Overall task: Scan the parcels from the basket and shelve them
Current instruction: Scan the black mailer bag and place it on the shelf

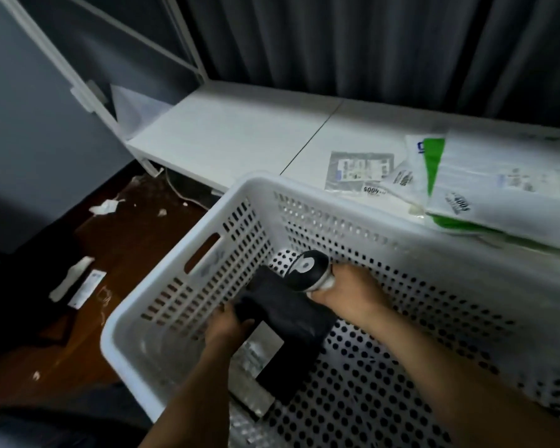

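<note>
A white perforated basket (181, 279) fills the lower middle of the head view. Inside it lies a black plastic parcel (288, 321) with a pale label on its lower part. My left hand (227, 328) grips the parcel's left edge. My right hand (353, 292) holds a black-and-white handheld scanner (307, 270), whose head is just above the parcel's upper end. Both forearms reach into the basket from below. On the white shelf (240, 130) behind the basket lie a grey parcel (359, 169) and white-and-green parcels (485, 189).
The shelf's white frame post (78, 85) rises at upper left. A dark curtain (369, 37) hangs behind the shelf. Left of the basket, the brown floor (126, 247) carries paper scraps, a white object and a label.
</note>
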The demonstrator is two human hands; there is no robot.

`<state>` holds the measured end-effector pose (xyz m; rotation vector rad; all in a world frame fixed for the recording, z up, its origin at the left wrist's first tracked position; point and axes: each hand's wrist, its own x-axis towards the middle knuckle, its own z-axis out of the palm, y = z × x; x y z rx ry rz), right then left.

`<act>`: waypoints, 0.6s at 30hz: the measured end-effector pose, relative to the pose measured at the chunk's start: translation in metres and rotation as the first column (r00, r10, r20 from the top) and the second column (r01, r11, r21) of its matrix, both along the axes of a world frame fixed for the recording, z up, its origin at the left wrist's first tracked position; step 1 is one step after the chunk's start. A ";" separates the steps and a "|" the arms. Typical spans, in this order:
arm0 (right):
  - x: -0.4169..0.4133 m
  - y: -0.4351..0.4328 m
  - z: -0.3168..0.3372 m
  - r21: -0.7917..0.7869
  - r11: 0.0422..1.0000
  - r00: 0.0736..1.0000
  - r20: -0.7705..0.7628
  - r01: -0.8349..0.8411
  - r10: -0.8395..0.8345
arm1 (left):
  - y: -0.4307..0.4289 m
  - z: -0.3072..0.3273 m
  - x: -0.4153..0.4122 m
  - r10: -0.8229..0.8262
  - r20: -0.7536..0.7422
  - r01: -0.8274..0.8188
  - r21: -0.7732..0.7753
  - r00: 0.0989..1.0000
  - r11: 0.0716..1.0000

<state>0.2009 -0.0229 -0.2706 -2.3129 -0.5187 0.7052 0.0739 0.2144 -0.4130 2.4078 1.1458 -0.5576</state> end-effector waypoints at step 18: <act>0.006 0.009 -0.066 -0.039 0.999 0.989 -0.147 0.026 -0.031 | -0.003 -0.063 0.016 0.179 -0.172 -0.175 0.040 0.969 0.984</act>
